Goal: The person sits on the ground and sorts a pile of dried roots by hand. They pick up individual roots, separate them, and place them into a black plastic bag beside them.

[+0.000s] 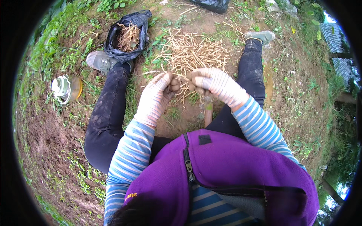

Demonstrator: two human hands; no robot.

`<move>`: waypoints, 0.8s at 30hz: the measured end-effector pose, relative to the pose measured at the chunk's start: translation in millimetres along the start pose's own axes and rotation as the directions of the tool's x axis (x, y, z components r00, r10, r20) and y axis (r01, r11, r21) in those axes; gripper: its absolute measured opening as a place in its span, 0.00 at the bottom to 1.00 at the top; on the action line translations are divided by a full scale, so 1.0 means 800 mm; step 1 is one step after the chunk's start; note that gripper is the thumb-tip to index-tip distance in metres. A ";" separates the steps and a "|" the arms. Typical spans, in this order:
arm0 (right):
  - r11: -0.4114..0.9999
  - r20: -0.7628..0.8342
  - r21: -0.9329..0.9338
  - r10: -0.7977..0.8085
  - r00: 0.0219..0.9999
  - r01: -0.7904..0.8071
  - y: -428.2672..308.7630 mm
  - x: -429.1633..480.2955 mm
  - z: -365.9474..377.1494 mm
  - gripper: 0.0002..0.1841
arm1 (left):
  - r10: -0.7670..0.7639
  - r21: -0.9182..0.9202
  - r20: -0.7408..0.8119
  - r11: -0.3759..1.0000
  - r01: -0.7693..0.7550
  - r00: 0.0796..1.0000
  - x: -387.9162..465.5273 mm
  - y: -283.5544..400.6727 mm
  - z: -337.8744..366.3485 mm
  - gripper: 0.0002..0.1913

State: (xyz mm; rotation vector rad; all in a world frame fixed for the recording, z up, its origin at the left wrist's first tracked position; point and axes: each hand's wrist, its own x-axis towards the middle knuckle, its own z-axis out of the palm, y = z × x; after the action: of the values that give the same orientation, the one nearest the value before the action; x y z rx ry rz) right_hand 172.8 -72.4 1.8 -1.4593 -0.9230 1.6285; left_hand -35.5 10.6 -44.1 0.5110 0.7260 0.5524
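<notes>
My left hand (160, 91), in a striped knit glove with soiled fingers, pinches one end of a thin tan root or stem (178, 75). The other end is between the fingers of my right hand (210, 82), gloved the same way. Both hands are just over the near edge of a loose pile of pale, dry roots or stems (196, 50) on the ground. Up and to the left, an open black plastic bag (145, 24) holds a bundle of reddish-brown roots (129, 38). A wooden handle or stake (208, 113) shows below my right hand; its upper end is unclear.
My outstretched legs flank the pile, with one shoe (99, 60) against the bag. A clear jug with a pale green handle and amber liquid (70, 88) stands at left. Another black bag (216, 5) lies at the top. Low weeds and bare soil surround me.
</notes>
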 end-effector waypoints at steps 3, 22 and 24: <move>0.980 0.050 0.188 0.050 0.997 -0.058 -0.002 0.004 -0.003 0.20 | -0.019 -0.088 -0.102 0.996 0.010 0.995 0.002 -0.003 -0.009 0.08; 0.984 -0.129 -0.173 -0.075 0.989 0.052 0.008 0.061 0.013 0.09 | -0.013 0.307 -0.125 0.950 0.051 0.992 -0.010 0.019 -0.014 0.22; 0.989 -0.140 -0.139 -0.065 0.988 0.045 0.009 0.061 0.014 0.09 | -0.007 0.316 -0.076 0.948 0.030 0.997 -0.009 0.015 -0.016 0.16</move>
State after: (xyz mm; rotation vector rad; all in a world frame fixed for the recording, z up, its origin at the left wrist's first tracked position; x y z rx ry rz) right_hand 158.1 -32.5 -26.0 -1.6062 -0.9979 1.4230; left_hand -52.9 18.0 -41.6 0.7857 0.8966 0.4397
